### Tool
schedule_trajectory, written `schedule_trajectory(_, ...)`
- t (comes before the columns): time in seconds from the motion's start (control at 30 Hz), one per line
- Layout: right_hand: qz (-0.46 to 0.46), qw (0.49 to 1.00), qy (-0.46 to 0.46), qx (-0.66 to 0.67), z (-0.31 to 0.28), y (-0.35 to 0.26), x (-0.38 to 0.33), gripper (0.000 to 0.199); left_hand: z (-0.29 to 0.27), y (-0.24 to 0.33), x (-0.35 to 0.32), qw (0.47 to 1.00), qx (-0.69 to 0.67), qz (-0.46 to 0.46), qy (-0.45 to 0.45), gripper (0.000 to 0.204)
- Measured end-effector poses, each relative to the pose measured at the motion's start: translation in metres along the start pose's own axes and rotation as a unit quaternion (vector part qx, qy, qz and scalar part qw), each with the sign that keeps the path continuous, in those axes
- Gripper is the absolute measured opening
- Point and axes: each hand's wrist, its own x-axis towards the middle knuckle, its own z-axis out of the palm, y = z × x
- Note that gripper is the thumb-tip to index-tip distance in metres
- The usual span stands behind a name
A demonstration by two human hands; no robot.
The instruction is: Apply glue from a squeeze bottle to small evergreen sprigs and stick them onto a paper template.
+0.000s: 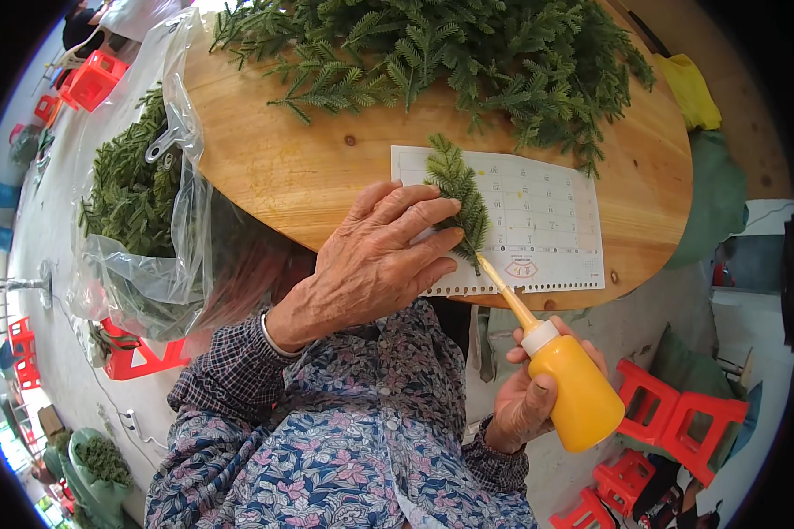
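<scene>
A small green fir sprig (464, 196), artificial-looking, lies on a sheet of calendar paper (551, 207) on the wooden table. My left hand (384, 247) reaches over it from the left, its fingertips holding the sprig against the paper. In my right hand (528, 397) is a squeeze bottle (576, 388) of yellow-orange liquid with a white collar and a long, narrow nozzle. The bottle is tilted, and its nozzle tip meets the lower end of the sprig or hovers very close to it. Part of the sprig is hidden under my left fingers.
A large heap of green branches (468, 53) covers the far side of the round table (291, 176). Left of it stands a clear plastic bag (185, 273) stuffed with more greenery. Red stools (679, 410) stand at right and left. Yellow cloth (688, 93) hangs at the far right.
</scene>
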Motion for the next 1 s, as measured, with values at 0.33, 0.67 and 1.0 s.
schedule_trajectory(0.33, -0.008, 0.999, 0.043, 0.013, 0.0016, -0.0015, -0.0008, 0.063, 0.0005, 0.0006, 0.0007, 1.000, 0.000, 0.001, 0.001, 0.022)
schedule_trajectory(0.67, 0.003, 0.999, 0.044, -0.005, -0.0028, -0.0077, -0.0017, 0.060, 0.0014, -0.0005, 0.0013, 1.000, -0.007, 0.004, 0.011, 0.022)
schedule_trajectory(1.0, 0.009, 0.999, 0.049, -0.001, -0.0066, -0.0074, -0.0077, 0.060, 0.0033, -0.0012, -0.0017, 1.000, -0.002, 0.007, 0.013, 0.021)
